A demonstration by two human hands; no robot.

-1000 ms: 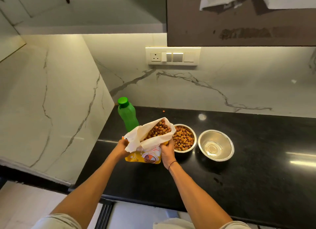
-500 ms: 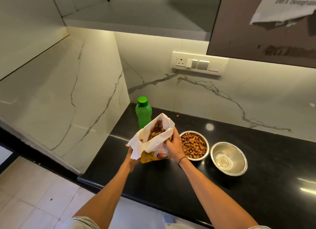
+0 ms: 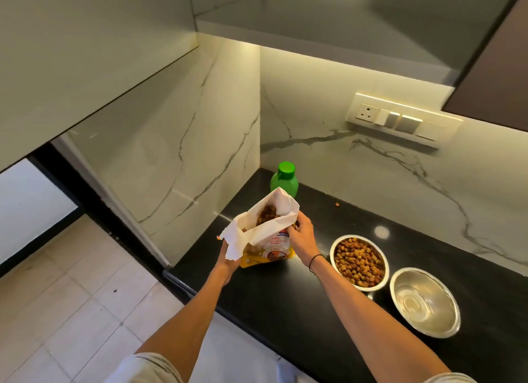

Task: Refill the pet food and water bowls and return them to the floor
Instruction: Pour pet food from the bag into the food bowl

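Left hand (image 3: 228, 257) grips the lower left of the yellow kibble bag with white folded-back lining (image 3: 264, 231), right hand (image 3: 304, 235) pinches its open top edge; bag now upright on the black stone counter (image 3: 285, 311), no longer tipped over the round steel bowl full of brown kibble (image 3: 359, 262), so food pour looks done. Second steel bowl (image 3: 425, 302) beside it holds little water. Green capped bottle (image 3: 284, 179) behind bag, untouched. View has swung left versus earlier frame

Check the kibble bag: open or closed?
Open. The kibble bag has its white top spread wide, with brown kibble visible inside; the left hand and right hand hold it.
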